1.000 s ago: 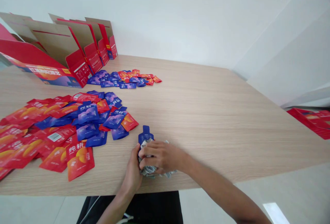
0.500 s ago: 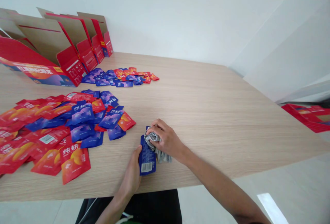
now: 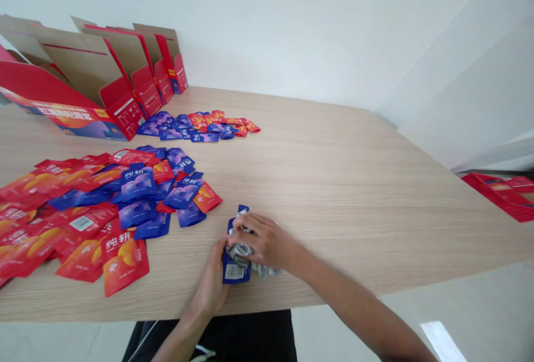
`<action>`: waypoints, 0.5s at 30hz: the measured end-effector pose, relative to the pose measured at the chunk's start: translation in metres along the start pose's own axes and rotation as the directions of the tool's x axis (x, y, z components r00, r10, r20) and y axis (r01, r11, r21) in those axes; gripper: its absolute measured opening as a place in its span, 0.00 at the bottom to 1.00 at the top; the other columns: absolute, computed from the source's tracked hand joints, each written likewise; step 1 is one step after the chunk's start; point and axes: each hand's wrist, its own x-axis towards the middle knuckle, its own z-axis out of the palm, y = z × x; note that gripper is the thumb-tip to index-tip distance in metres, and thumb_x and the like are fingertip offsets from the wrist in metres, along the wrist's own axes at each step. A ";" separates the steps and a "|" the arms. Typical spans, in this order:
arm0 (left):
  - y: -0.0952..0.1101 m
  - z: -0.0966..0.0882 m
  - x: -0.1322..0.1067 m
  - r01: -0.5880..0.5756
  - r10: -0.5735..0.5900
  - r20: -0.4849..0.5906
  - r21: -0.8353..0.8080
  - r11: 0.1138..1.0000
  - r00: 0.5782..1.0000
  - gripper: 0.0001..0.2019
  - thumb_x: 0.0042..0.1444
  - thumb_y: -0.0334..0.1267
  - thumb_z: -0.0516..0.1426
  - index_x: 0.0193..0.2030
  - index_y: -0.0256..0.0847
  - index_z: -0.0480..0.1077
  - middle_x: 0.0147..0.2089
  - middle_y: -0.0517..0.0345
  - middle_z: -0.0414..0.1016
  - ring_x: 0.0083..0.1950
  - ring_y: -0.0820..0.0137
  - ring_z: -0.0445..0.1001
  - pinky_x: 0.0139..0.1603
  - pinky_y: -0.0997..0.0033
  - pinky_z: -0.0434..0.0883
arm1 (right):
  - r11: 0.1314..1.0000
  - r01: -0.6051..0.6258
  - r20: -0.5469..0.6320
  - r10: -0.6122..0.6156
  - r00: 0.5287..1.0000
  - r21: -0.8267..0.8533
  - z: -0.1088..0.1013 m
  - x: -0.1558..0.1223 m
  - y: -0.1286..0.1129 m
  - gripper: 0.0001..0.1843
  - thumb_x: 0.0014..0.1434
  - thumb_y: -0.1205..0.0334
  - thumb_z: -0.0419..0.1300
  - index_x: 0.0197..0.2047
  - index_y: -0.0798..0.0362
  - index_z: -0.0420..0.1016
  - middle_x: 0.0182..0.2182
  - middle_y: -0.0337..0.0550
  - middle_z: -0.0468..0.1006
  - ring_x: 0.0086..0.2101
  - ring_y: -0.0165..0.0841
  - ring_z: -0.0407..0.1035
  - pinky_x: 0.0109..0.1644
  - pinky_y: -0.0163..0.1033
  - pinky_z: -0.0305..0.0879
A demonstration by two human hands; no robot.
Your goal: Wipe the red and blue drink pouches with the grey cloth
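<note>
Pressing a crumpled grey-and-white cloth (image 3: 240,252) against a dark blue pouch (image 3: 234,274), the right hand (image 3: 265,239) is curling its fingers over the wad, while the left hand (image 3: 213,277) is gripping the pouch by its left side. The pouch is being held near the front edge of the wooden table (image 3: 342,201), its barcode showing below the cloth. Wiping this face is apparently the step in hand. A next stroke is probably calling for a steady left grip and even pressure, since such a packet may be flexing under a push. Loose red and blue pouches (image 3: 100,212) are lying to the left.
</note>
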 end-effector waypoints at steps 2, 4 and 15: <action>0.002 0.003 -0.002 0.060 -0.059 -0.012 0.037 0.998 0.998 0.09 0.49 0.40 0.65 0.33 0.36 0.77 0.31 0.55 0.82 0.42 0.57 0.83 0.43 0.63 0.79 | 0.990 -0.140 -0.083 0.141 0.986 0.020 -0.001 0.000 0.004 0.09 0.62 0.68 0.68 0.46 0.51 0.76 0.46 0.48 0.74 0.46 0.38 0.72 0.53 0.42 0.74; 0.004 0.005 -0.005 0.109 -0.107 -0.032 0.080 0.991 0.994 0.09 0.49 0.41 0.65 0.31 0.36 0.76 0.31 0.54 0.82 0.41 0.56 0.83 0.42 0.62 0.79 | 0.967 -0.250 -0.133 0.255 0.958 0.055 -0.003 0.000 0.007 0.10 0.62 0.70 0.67 0.46 0.51 0.76 0.46 0.48 0.73 0.46 0.39 0.72 0.51 0.43 0.75; 0.005 0.006 -0.006 -0.026 0.025 -0.154 -0.002 1.000 0.988 0.03 0.52 0.35 0.62 0.32 0.38 0.76 0.26 0.63 0.79 0.30 0.68 0.79 0.30 0.73 0.74 | 0.990 0.142 0.093 -0.144 0.985 0.024 -0.004 -0.002 0.004 0.10 0.62 0.64 0.70 0.46 0.51 0.77 0.47 0.46 0.76 0.49 0.37 0.72 0.55 0.40 0.73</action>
